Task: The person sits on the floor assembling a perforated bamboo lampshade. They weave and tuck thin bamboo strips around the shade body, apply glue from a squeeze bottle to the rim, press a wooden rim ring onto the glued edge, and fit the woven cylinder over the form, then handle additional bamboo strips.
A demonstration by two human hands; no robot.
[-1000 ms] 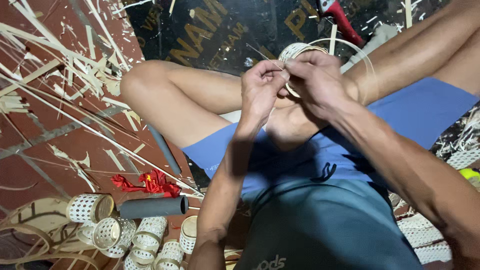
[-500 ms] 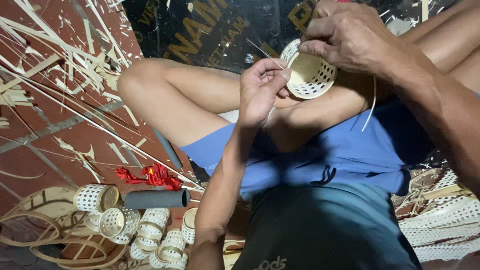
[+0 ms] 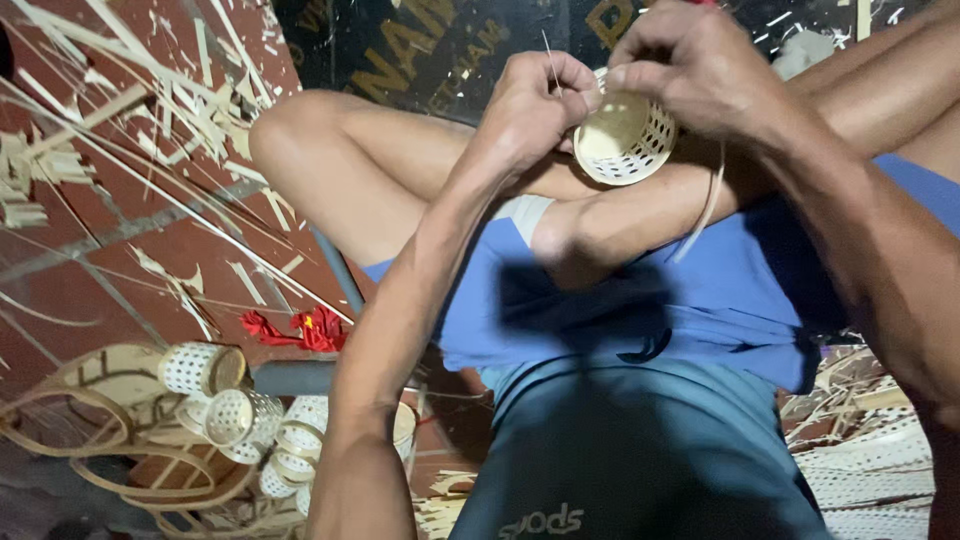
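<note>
A small round woven bamboo basket [image 3: 628,140], pale with a lattice of holes, is held up over my crossed legs. My right hand [image 3: 690,70] grips its upper rim from above. My left hand [image 3: 530,105] pinches the rim's left edge together with a thin bamboo strip [image 3: 552,60] that sticks upward. Another loose strip [image 3: 708,205] hangs down from the basket on the right.
Several finished small baskets [image 3: 235,415] lie piled at the lower left beside bent bamboo hoops [image 3: 90,420]. A red scrap [image 3: 300,330] and a dark tube [image 3: 300,375] lie on the red tiled floor [image 3: 120,250], strewn with bamboo slivers. Woven lattice sheets [image 3: 880,470] sit at lower right.
My right hand has come down and left with the basket, meeting my left hand at its rim. The view has shifted slightly.
</note>
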